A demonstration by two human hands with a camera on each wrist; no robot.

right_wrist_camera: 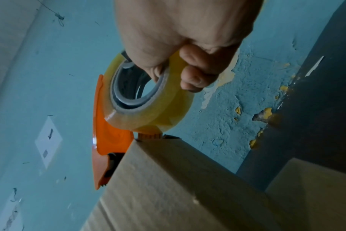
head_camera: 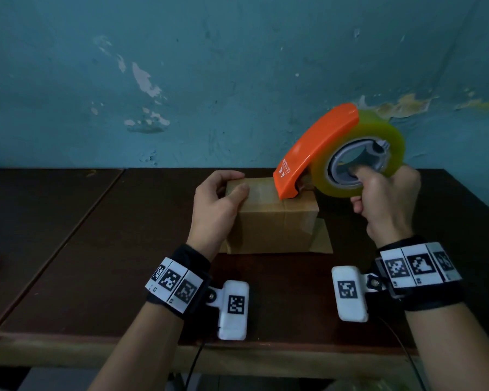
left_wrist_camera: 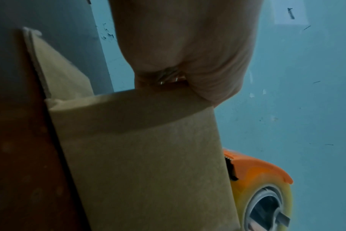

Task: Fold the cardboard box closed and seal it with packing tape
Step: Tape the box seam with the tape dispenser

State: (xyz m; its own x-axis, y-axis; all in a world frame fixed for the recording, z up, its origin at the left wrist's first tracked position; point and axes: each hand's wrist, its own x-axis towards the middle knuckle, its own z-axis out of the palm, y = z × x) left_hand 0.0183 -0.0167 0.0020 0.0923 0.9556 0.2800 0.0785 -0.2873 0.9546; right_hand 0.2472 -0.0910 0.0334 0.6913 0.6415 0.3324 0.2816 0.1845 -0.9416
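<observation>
A small brown cardboard box (head_camera: 277, 224) stands on the dark wooden table (head_camera: 96, 249), its top flaps folded down. My left hand (head_camera: 218, 204) grips the box's top left corner, thumb on the top and fingers over the far edge. My right hand (head_camera: 384, 201) holds an orange tape dispenser (head_camera: 314, 153) with a yellowish roll of clear tape (head_camera: 390, 136), fingers hooked through the roll's core. The dispenser's front end rests on the box top near its middle. The right wrist view shows the dispenser (right_wrist_camera: 106, 137) at the box edge (right_wrist_camera: 168, 179). In the left wrist view the box side (left_wrist_camera: 148, 164) fills the frame.
A blue wall (head_camera: 209, 80) with peeling paint rises right behind the table. A loose cardboard flap (head_camera: 321, 238) sticks out at the box's lower right, lying on the table. The table's front edge (head_camera: 181, 348) runs just below my wrists. A seam (head_camera: 76, 224) divides the tabletop on the left.
</observation>
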